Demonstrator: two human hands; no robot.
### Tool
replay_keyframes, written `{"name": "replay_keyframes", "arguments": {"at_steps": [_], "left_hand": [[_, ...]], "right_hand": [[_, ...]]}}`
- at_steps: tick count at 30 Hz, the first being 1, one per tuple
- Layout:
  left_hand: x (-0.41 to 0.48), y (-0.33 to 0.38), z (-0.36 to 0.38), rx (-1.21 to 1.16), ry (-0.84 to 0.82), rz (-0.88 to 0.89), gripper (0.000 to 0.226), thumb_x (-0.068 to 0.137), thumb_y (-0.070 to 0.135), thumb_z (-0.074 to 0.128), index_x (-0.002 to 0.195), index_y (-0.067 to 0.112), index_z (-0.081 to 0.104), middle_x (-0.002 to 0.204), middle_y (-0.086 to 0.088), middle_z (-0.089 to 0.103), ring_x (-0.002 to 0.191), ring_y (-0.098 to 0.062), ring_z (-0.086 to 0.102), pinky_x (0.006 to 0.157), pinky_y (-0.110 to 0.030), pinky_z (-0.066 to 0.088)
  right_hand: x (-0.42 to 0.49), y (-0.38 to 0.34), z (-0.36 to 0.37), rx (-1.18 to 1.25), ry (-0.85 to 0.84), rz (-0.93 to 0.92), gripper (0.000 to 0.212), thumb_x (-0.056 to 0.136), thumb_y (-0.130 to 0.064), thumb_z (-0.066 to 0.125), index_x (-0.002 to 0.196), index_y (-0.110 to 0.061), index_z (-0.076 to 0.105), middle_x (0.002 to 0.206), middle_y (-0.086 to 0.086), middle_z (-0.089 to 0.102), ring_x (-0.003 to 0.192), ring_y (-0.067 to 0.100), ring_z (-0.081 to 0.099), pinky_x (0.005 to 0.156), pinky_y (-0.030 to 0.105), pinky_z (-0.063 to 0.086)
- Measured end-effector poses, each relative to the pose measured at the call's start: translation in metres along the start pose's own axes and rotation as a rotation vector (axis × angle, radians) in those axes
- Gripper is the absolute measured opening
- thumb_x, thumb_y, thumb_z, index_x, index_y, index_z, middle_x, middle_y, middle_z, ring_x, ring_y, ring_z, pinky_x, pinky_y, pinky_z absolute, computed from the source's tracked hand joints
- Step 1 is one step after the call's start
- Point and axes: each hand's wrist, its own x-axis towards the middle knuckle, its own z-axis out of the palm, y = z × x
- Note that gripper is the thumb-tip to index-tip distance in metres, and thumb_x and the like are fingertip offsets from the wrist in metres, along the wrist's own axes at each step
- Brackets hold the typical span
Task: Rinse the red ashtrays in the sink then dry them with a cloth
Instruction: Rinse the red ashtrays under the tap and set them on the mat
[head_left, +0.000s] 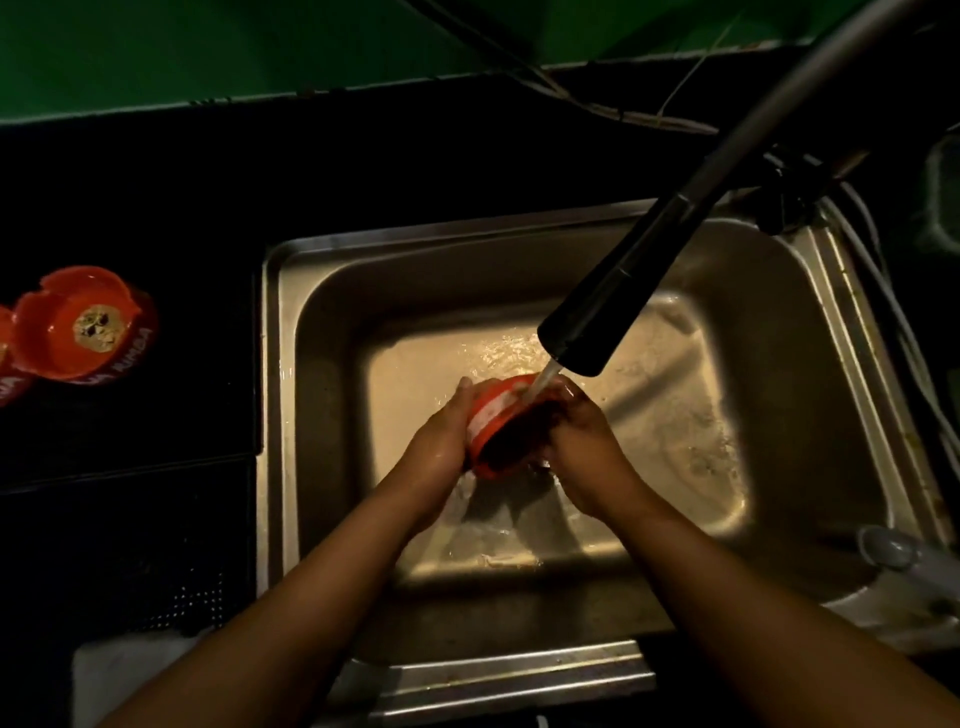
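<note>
A red ashtray (498, 415) with white lettering is tilted on its side over the middle of the steel sink (322, 322), under the running stream from the black faucet head (597, 306). My left hand (441, 436) grips its left side and my right hand (587, 441) holds its right side, fingers curled into the bowl. Another red ashtray (83, 322) stands upright on the dark counter to the left, with a pale patch at its bottom. Part of one more red ashtray (8, 364) shows at the left edge.
The faucet hose (779, 104) slants in from the upper right. A white cloth (124, 675) lies on the counter at the lower left. A pale handle-like fitting (888, 551) sits at the sink's right front. Cables (623, 114) run along the green back wall.
</note>
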Motion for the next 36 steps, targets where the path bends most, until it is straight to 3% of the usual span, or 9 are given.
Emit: {"name": "replay_keyframes", "arguments": {"at_steps": [3,6,9,13,15,19,25,31,36], "left_hand": [[0.007,0.019,0.021,0.266,-0.111,0.212,0.044,0.101,0.042,0.033,0.139,0.026,0.046,0.133,0.005,0.057,0.119,-0.005,0.054,0.103,-0.027,0.042],[0.012,0.029,0.042,0.306,-0.195,0.303,0.026,0.098,0.029,0.048,0.119,0.013,0.054,0.107,0.002,0.062,0.092,0.004,0.058,0.083,-0.02,0.047],[0.027,0.031,0.047,0.434,-0.187,0.391,0.021,0.082,0.032,0.056,0.1,0.022,0.057,0.1,0.001,0.061,0.091,-0.001,0.06,0.081,-0.019,0.047],[0.047,0.037,0.033,0.557,-0.052,0.255,0.019,0.089,0.028,0.062,0.071,0.027,0.055,0.073,-0.001,0.063,0.068,-0.005,0.062,0.062,-0.023,0.043],[0.043,0.038,0.023,0.308,-0.015,0.093,0.028,0.095,0.037,0.052,0.076,0.019,0.062,0.071,0.002,0.069,0.062,-0.003,0.065,0.061,-0.025,0.047],[0.028,0.019,-0.008,-0.325,-0.015,-0.25,0.081,0.071,0.069,0.056,0.13,0.013,0.054,0.122,-0.021,0.063,0.113,-0.036,0.061,0.1,-0.053,0.044],[-0.012,-0.003,-0.052,-0.645,0.08,-0.254,0.061,0.077,0.054,0.055,0.12,0.011,0.062,0.121,-0.019,0.065,0.114,-0.033,0.059,0.095,-0.052,0.048],[-0.037,0.029,-0.026,0.238,0.009,0.0,0.038,0.081,0.044,0.064,0.106,0.016,0.059,0.095,-0.003,0.068,0.084,-0.018,0.067,0.063,-0.028,0.055],[-0.047,0.029,-0.017,0.872,-0.063,0.148,0.028,0.081,0.047,0.069,0.09,0.028,0.051,0.088,0.005,0.06,0.083,-0.015,0.061,0.074,-0.034,0.052]], "right_hand": [[-0.004,0.006,-0.009,0.308,-0.172,0.167,0.026,0.094,-0.018,0.05,0.117,-0.018,0.063,0.119,0.011,0.067,0.111,0.027,0.063,0.094,0.046,0.05],[-0.012,0.011,-0.016,0.42,-0.22,0.427,0.036,0.073,-0.025,0.068,0.106,-0.01,0.062,0.091,0.014,0.071,0.074,0.021,0.07,0.065,0.031,0.058],[-0.021,0.012,-0.023,0.555,-0.37,0.612,0.065,0.05,-0.017,0.093,0.103,-0.001,0.06,0.077,0.018,0.065,0.052,0.018,0.064,0.046,0.024,0.055],[-0.028,0.003,-0.032,0.384,-0.41,0.613,0.061,0.078,-0.055,0.056,0.11,-0.003,0.062,0.082,0.016,0.068,0.054,0.017,0.063,0.048,0.025,0.053],[-0.029,-0.006,-0.036,0.325,-0.423,0.573,0.076,0.082,-0.068,0.037,0.111,-0.004,0.063,0.079,0.017,0.067,0.057,0.022,0.063,0.053,0.028,0.053],[-0.022,-0.017,-0.02,0.093,-0.335,0.374,0.062,0.094,-0.064,0.027,0.115,-0.014,0.058,0.06,0.007,0.058,0.051,0.018,0.051,0.056,0.03,0.046],[-0.003,-0.006,0.013,-0.243,-0.135,0.137,0.02,0.094,-0.03,0.059,0.096,-0.012,0.066,0.062,0.001,0.056,0.051,0.014,0.048,0.055,0.031,0.045],[-0.005,0.012,-0.021,-0.386,0.036,0.202,0.025,0.098,-0.028,0.046,0.107,-0.012,0.064,0.083,0.008,0.058,0.073,0.023,0.051,0.061,0.03,0.044],[-0.029,0.035,-0.039,-0.4,0.084,0.22,0.017,0.098,-0.022,0.047,0.101,-0.016,0.063,0.088,0.008,0.06,0.069,0.019,0.054,0.059,0.026,0.044]]}}
